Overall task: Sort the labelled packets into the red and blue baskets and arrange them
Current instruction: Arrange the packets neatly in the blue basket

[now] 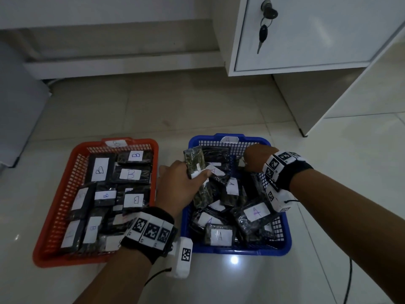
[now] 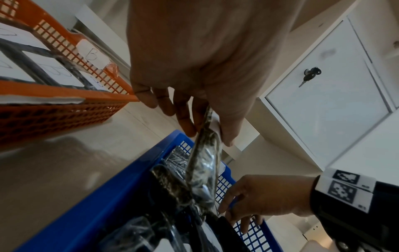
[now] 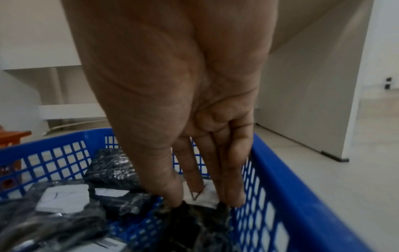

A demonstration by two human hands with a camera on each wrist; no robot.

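Note:
The red basket (image 1: 72,163) on the left holds several dark packets labelled B (image 1: 130,174). To its right, the blue basket (image 1: 241,251) holds several packets labelled A (image 1: 220,236). My left hand (image 1: 195,174) pinches a speckled packet (image 1: 194,157) with a white label and holds it upright over the blue basket's left side. In the left wrist view, thumb and fingers of the left hand (image 2: 208,136) clamp the hanging packet (image 2: 202,173). My right hand (image 1: 252,159) reaches into the blue basket's far right corner. There the right hand (image 3: 205,202) pinches a dark packet (image 3: 194,225) between thumb and fingers.
Both baskets stand on a pale tiled floor (image 1: 197,110). A white cabinet (image 1: 317,36) with a key in its lock (image 1: 266,13) stands behind the blue basket. A grey object (image 1: 17,102) is at the far left. A black cable (image 1: 348,281) lies at the lower right.

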